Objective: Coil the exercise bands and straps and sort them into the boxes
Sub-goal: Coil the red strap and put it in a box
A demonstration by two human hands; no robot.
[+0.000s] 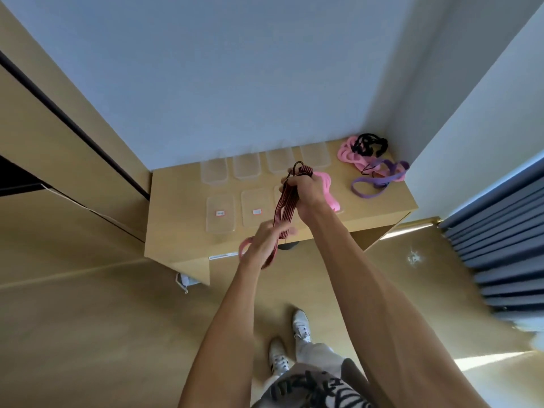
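Both hands grip red-black strap (284, 212): right hand (306, 191) clenches top, left hand (263, 245) bottom loops.

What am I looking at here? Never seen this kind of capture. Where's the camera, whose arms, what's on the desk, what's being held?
There is no machine. A person wears one wide-angle camera on the head, looking forward and down, so the two bare arms and the shoes at the bottom are theirs. The lens bends the walls.

On the wooden desk stand clear plastic boxes in two rows, two of the near ones with small labels. At its far right corner lie loose pink bands, a black strap and purple bands.

The right hand grips the top of a red-and-black striped band folded into several loops. The left hand, blurred, handles the lower loops. Something pink shows behind the right hand, and a pink loop by the left.
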